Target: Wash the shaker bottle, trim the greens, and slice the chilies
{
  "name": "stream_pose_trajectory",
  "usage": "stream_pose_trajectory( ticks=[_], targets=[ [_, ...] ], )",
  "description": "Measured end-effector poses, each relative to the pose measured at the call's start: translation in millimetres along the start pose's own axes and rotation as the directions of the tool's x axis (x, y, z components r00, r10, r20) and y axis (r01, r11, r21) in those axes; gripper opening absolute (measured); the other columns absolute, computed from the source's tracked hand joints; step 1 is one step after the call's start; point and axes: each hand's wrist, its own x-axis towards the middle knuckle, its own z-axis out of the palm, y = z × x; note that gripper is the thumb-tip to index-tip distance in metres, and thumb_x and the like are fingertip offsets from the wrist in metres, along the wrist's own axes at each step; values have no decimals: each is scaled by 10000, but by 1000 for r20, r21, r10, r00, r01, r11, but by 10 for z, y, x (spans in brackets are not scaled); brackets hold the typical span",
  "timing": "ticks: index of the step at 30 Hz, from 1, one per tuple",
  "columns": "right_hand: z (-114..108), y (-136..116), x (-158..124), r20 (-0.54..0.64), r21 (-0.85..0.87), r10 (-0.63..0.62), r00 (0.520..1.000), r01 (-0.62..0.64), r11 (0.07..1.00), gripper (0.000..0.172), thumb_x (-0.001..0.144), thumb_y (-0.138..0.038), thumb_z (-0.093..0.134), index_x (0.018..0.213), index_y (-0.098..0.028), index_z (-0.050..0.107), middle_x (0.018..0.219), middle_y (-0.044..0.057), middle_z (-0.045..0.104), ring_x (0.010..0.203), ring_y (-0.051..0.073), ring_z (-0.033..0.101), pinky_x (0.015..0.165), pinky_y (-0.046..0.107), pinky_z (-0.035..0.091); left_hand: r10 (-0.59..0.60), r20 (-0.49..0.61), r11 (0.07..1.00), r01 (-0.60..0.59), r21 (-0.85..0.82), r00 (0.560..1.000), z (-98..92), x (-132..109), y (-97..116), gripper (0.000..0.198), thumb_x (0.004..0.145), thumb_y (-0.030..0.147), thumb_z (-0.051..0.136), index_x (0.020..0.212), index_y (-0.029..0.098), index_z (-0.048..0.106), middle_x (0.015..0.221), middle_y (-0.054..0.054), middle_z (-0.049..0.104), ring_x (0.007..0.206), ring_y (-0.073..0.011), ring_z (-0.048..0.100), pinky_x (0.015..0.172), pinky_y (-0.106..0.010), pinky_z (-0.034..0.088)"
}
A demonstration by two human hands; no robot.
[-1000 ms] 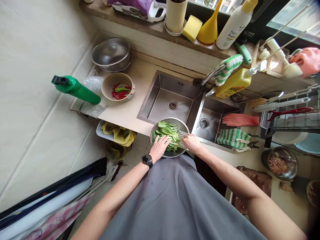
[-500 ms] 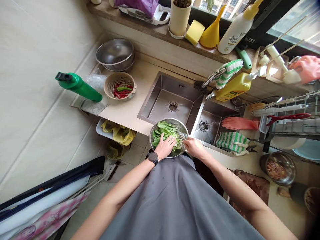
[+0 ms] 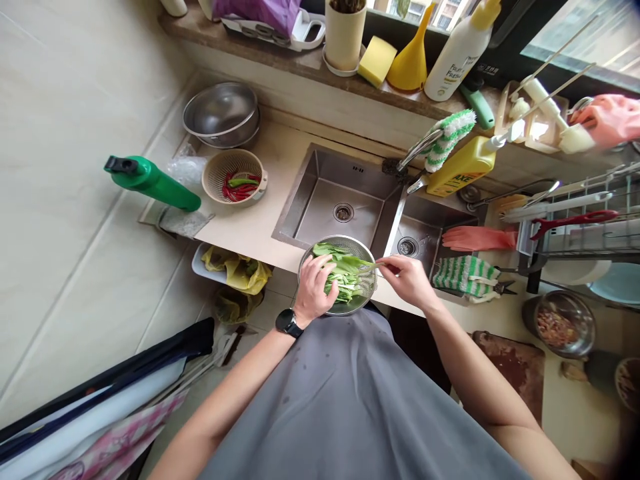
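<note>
A metal mesh colander [image 3: 369, 287] with leafy greens [image 3: 343, 280] in it sits at the near edge of the sink, against my apron. My left hand [image 3: 314, 288], with a black watch on its wrist, lies over the left side of the greens. Its fingers are bent and the thumb stands apart from them, touching the leaves. At the colander's right rim, my right hand [image 3: 406, 279] pinches the pale stem end of one long green leaf [image 3: 357, 263], which stretches across the top of the pile.
Beyond the colander is a double steel sink [image 3: 325, 200]. To the left stand a basket of chillies [image 3: 210, 180], steel bowls [image 3: 220, 117] and a green bottle [image 3: 155, 183]. A pink glove [image 3: 480, 238] and striped cloth [image 3: 465, 272] lie at right, beside a dish rack [image 3: 590, 227].
My right hand has moved slightly up and right, now drawing a long leaf by its stem. My left hand has shifted left, its fingers more bent. The view has shifted slightly.
</note>
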Motion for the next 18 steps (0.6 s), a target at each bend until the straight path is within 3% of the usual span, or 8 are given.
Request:
stream_pose_trajectory(
  ticks=[3,6,8,11,14,18],
  targets=[
    [416,34,214,112,49,42,993,-48,998,316,989,-295,528,1206,-169,721,996,73,769,800,167,689,777,256,529,125,146,992,-129,14,981,-10,141,-40,415,985,291,475,1379,191,560,1481,-120,554,1403,-286,463,1240,-528,263],
    [744,157,375,196,-100,131,972,-113,989,441,955,-157,556,1396,-156,580,1168,108,749,931,181,714,847,256,523,142,338,984,-169,53,930,178,194,-131,414,966,201,463,1363,178,577,1460,-127,580,1314,-274,536,1120,-468,409],
    [903,234,438,221,-273,226,949,-162,948,415,938,-66,518,1341,-125,595,1153,143,746,995,214,716,860,271,516,130,383,978,-181,101,915,327,183,-170,460,945,179,478,1399,184,552,1552,-130,493,1340,-288,508,1061,-456,442],
    [1097,274,478,279,-431,300,912,-160,888,298,923,-25,506,1178,-82,648,1067,184,744,974,248,725,818,280,514,166,360,964,-229,138,918,499,165,-157,571,939,245,524,1504,200,451,1653,-120,345,1475,-323,345,1136,-507,353],
    [1233,258,464,280,-441,304,911,-159,883,243,922,-36,516,1109,-70,668,1050,196,740,941,242,726,794,268,502,180,395,959,-251,135,901,613,179,-121,581,935,303,555,1497,192,460,1564,-148,464,1459,-341,355,1173,-554,276],
    [1249,282,374,291,-398,285,913,-155,904,269,933,-41,465,993,-110,718,956,134,758,900,201,708,784,239,479,123,418,969,-199,145,900,697,170,-143,406,957,282,534,1355,212,575,1333,-143,621,1255,-316,520,1081,-524,364]
  ],
)
